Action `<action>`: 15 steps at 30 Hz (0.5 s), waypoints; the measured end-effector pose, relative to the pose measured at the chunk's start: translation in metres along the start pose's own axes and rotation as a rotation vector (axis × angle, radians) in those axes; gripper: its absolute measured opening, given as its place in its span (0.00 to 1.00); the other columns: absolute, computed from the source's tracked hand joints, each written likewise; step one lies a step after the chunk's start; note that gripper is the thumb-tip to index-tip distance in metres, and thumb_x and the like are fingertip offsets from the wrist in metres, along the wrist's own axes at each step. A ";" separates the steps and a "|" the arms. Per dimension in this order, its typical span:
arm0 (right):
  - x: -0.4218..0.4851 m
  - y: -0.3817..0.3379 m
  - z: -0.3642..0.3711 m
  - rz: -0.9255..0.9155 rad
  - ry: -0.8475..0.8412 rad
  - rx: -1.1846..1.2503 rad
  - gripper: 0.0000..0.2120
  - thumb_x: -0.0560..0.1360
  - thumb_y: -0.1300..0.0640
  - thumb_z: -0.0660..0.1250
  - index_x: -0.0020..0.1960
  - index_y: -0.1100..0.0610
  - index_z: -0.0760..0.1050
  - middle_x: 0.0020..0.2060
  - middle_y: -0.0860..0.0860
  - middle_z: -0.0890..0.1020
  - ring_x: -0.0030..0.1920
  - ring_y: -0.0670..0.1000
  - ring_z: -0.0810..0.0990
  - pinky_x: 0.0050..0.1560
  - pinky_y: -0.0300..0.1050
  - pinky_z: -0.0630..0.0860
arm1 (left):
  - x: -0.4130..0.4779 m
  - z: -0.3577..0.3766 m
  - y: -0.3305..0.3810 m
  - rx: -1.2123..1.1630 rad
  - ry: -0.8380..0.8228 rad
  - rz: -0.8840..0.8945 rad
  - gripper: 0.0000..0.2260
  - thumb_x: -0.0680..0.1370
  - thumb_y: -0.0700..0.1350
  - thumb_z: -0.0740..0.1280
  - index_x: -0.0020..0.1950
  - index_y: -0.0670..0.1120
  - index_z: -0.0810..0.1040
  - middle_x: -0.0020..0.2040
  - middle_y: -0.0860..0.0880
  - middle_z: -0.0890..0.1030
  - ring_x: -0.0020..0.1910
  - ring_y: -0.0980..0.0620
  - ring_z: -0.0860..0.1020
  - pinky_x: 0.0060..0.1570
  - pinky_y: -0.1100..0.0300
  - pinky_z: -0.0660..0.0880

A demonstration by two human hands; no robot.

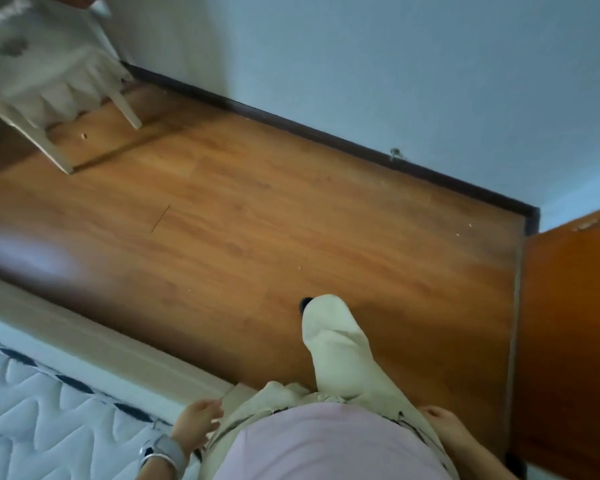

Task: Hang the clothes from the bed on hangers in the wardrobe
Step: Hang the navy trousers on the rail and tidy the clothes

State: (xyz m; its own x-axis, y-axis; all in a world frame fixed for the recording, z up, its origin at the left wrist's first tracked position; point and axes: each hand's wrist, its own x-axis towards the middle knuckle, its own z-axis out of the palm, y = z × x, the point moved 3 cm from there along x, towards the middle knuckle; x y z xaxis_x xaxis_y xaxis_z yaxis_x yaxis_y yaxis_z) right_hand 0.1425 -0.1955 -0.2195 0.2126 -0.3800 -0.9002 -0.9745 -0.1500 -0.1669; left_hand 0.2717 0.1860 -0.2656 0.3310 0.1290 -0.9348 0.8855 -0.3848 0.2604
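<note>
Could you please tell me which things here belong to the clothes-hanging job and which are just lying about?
Job: bed mattress; orange wooden panel, perhaps the wardrobe; left hand and right hand, both empty. No clothes or hangers show.
Lying about: white frilled furniture; crumbs on the floor.

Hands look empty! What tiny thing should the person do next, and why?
Probably turn left toward the bed to look for a garment: the left hand and right hand hold nothing, and no loose clothes show in this view.
</note>
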 end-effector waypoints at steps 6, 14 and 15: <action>0.058 -0.129 -0.081 -0.105 0.017 -0.276 0.12 0.79 0.59 0.58 0.51 0.65 0.78 0.53 0.62 0.80 0.45 0.56 0.76 0.43 0.46 0.72 | 0.003 0.025 0.081 -0.188 0.090 -0.006 0.08 0.79 0.43 0.59 0.52 0.42 0.76 0.45 0.46 0.78 0.39 0.51 0.75 0.38 0.61 0.66; 0.090 -0.362 -0.061 -0.351 -0.091 -0.522 0.07 0.80 0.57 0.56 0.53 0.56 0.71 0.42 0.52 0.78 0.45 0.53 0.78 0.42 0.44 0.71 | -0.012 0.001 0.111 -0.605 0.279 -0.068 0.06 0.80 0.42 0.59 0.48 0.45 0.75 0.41 0.48 0.78 0.43 0.49 0.75 0.38 0.63 0.68; 0.092 -0.390 -0.047 -0.388 -0.107 -0.557 0.07 0.80 0.57 0.56 0.53 0.56 0.72 0.43 0.52 0.78 0.45 0.53 0.78 0.41 0.44 0.72 | -0.010 0.000 0.099 -0.656 0.285 -0.142 0.06 0.80 0.42 0.59 0.47 0.43 0.75 0.38 0.47 0.77 0.40 0.49 0.74 0.36 0.62 0.68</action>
State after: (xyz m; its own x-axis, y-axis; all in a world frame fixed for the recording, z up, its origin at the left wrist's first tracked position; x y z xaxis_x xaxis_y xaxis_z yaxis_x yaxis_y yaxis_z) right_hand 0.5453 -0.2151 -0.2186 0.5025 -0.1158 -0.8568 -0.6410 -0.7149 -0.2793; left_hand 0.3558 0.1464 -0.2304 0.1910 0.4045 -0.8944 0.9097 0.2693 0.3161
